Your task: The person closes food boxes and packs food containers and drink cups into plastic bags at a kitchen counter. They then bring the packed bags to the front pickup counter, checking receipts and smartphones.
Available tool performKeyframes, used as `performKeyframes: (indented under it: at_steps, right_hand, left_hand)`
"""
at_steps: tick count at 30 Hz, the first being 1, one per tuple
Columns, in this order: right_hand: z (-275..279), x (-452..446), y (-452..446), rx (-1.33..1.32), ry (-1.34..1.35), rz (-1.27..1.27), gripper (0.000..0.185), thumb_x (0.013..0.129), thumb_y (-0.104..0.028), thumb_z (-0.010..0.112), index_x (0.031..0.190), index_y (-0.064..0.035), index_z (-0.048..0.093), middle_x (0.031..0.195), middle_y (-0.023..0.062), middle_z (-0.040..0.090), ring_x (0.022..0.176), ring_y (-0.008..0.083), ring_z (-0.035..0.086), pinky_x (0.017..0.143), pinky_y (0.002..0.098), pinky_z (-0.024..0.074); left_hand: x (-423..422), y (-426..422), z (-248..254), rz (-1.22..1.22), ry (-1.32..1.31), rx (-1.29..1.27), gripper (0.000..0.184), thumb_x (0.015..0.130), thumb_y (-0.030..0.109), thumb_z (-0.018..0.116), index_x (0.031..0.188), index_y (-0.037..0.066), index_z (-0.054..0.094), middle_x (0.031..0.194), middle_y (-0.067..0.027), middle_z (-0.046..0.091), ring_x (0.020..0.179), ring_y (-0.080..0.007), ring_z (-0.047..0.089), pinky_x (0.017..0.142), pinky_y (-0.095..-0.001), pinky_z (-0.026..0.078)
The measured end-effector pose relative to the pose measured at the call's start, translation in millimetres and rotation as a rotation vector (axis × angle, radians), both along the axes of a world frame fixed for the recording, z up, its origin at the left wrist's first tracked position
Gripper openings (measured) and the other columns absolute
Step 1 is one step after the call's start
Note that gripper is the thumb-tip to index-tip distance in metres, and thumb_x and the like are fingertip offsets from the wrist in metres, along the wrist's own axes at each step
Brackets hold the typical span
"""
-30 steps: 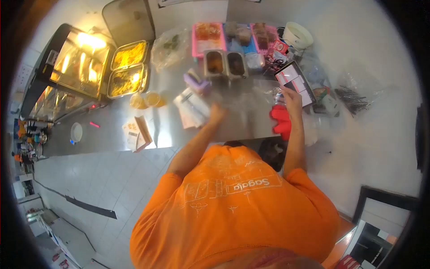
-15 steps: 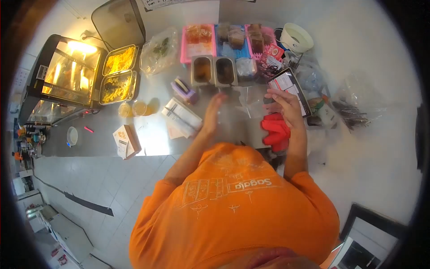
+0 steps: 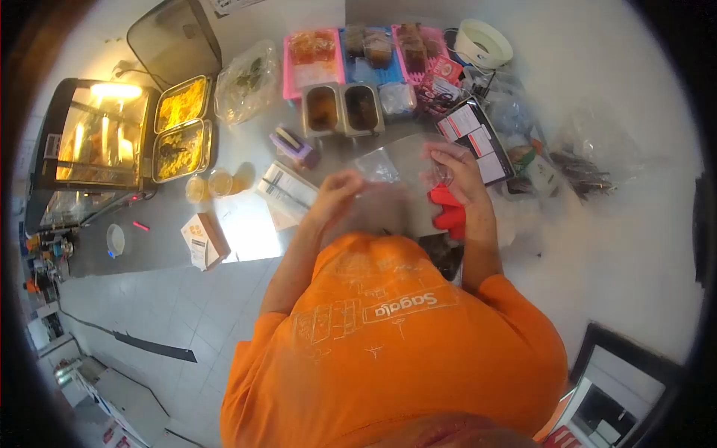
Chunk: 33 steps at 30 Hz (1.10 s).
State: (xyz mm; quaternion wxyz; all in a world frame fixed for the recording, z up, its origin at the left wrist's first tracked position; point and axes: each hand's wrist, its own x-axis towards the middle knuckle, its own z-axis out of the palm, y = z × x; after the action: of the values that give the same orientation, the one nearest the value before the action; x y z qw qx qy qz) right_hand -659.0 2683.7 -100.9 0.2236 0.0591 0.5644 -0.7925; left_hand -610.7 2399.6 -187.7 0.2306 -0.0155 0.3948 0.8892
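My left hand [image 3: 337, 196] is closed, its fingers pinched at the edge of thin, see-through plastic that is blurred between my hands. My right hand [image 3: 459, 170] has its fingers bent together around a clear plastic bag [image 3: 436, 176], which is hard to make out against the steel. Just beyond my hands a shiny clear plastic piece [image 3: 379, 165] rests on the counter. A red cloth-like item [image 3: 448, 212] is below my right hand, partly hidden by the wrist. To the left of my left hand lies a white box [image 3: 287, 191].
Two steel food containers [image 3: 323, 110] stand behind my hands, near pink and blue baskets [image 3: 312, 84]. A tablet-like panel [image 3: 489, 153] leans at right. Left are a purple holder [image 3: 294, 146], cups [image 3: 220, 182], yellow food trays [image 3: 181, 153] and a lit display warmer [image 3: 101, 142].
My left hand has gone from outstretched fingers to a pinch and come lower. My right hand has come slightly left and closed more. The view has shifted a little.
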Motion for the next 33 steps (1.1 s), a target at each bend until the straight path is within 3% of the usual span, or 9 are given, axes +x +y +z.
performKeyframes:
  at_steps: [5, 8, 11, 17, 20, 22, 24, 29, 33]
  right_hand:
    - [-28.3, 12.4, -1.6, 0.037, 0.000, -0.084, 0.027, 0.092, -0.008, 0.062, 0.117, 0.0033, 0.064, 0.100, 0.0126, 0.068, 0.072, 0.0260, 0.071, 0.063, 0.0332, 0.0597]
    - [-12.7, 22.7, -15.6, 0.092, -0.026, -0.074, 0.026, 0.093, -0.008, 0.060, 0.116, 0.0034, 0.064, 0.101, 0.0129, 0.069, 0.073, 0.0267, 0.072, 0.066, 0.0330, 0.0598]
    - [-10.4, 24.2, -24.8, 0.112, 0.017, -0.004, 0.026, 0.094, -0.009, 0.060, 0.117, 0.0040, 0.063, 0.103, 0.0139, 0.069, 0.074, 0.0267, 0.072, 0.066, 0.0333, 0.0596]
    - [-17.4, 15.9, -32.8, 0.065, 0.085, 0.088, 0.028, 0.094, -0.011, 0.061, 0.117, 0.0038, 0.063, 0.104, 0.0140, 0.069, 0.074, 0.0258, 0.072, 0.064, 0.0309, 0.0584]
    - [-17.1, 14.9, -46.3, 0.256, 0.106, 0.029, 0.029, 0.090, -0.014, 0.067, 0.112, 0.0037, 0.066, 0.102, 0.0133, 0.069, 0.073, 0.0294, 0.071, 0.066, 0.0351, 0.0578]
    - [-10.1, 18.4, -63.0, 1.030, 0.792, -0.334, 0.034, 0.083, -0.016, 0.074, 0.112, 0.0009, 0.066, 0.103, 0.0147, 0.069, 0.072, 0.0303, 0.070, 0.067, 0.0358, 0.0550]
    - [-0.7, 25.0, -82.7, 1.210, 1.153, -0.362, 0.034, 0.078, -0.015, 0.077, 0.107, -0.0005, 0.067, 0.101, 0.0153, 0.069, 0.072, 0.0308, 0.069, 0.068, 0.0365, 0.0529]
    - [-0.5, 67.5, -127.5, 0.461, 0.742, 0.336, 0.017, 0.078, -0.013, 0.076, 0.086, 0.0002, 0.069, 0.082, 0.0138, 0.069, 0.071, 0.0276, 0.066, 0.070, 0.0356, 0.0513]
    - [16.8, 56.1, -135.0, 0.329, 0.660, 0.431, 0.012, 0.080, -0.012, 0.072, 0.081, -0.0002, 0.069, 0.077, 0.0135, 0.068, 0.073, 0.0269, 0.067, 0.070, 0.0355, 0.0510]
  left_hand:
    - [17.0, -27.4, 5.1, 0.045, -0.023, -0.105, 0.020, 0.086, -0.002, 0.067, 0.103, 0.007, 0.060, 0.096, -0.0083, 0.066, 0.097, -0.0207, 0.065, 0.087, -0.0321, 0.054]
    - [28.6, -19.0, 27.9, 0.159, -0.120, -0.018, 0.022, 0.087, 0.003, 0.069, 0.103, 0.006, 0.054, 0.090, -0.0082, 0.066, 0.089, -0.0200, 0.066, 0.081, -0.0312, 0.053]
    - [33.6, -24.3, 14.4, 0.146, -0.196, -0.135, 0.030, 0.083, -0.005, 0.068, 0.107, 0.006, 0.055, 0.089, -0.0052, 0.066, 0.085, -0.0177, 0.066, 0.083, -0.0312, 0.054]
    - [41.7, -41.0, -9.8, 0.222, 0.021, -0.339, 0.027, 0.085, -0.002, 0.067, 0.108, 0.004, 0.055, 0.085, -0.0046, 0.066, 0.080, -0.0140, 0.063, 0.076, -0.0280, 0.052]
    - [51.8, -34.0, 27.8, 0.259, -0.076, -0.307, 0.024, 0.085, 0.000, 0.067, 0.105, 0.003, 0.056, 0.085, -0.0050, 0.065, 0.077, -0.0132, 0.063, 0.073, -0.0275, 0.052]
    - [58.7, -34.9, 38.1, 0.305, -0.003, -0.395, 0.022, 0.085, 0.000, 0.067, 0.103, 0.002, 0.055, 0.084, -0.0048, 0.064, 0.077, -0.0130, 0.062, 0.071, -0.0275, 0.052]
    - [58.1, -32.8, 51.9, 0.357, 0.097, -0.493, 0.020, 0.084, 0.000, 0.067, 0.101, 0.002, 0.056, 0.084, -0.0043, 0.063, 0.077, -0.0122, 0.062, 0.070, -0.0272, 0.052]
    - [68.1, -26.6, 59.3, 0.353, 0.370, -0.773, 0.015, 0.081, -0.005, 0.067, 0.091, 0.002, 0.058, 0.082, -0.0013, 0.061, 0.076, -0.0087, 0.059, 0.069, -0.0254, 0.050]
    - [69.9, -59.3, 91.8, 0.058, 0.387, -0.885, 0.013, 0.080, -0.006, 0.066, 0.083, 0.002, 0.056, 0.077, 0.0002, 0.057, 0.075, -0.0074, 0.055, 0.068, -0.0240, 0.049]
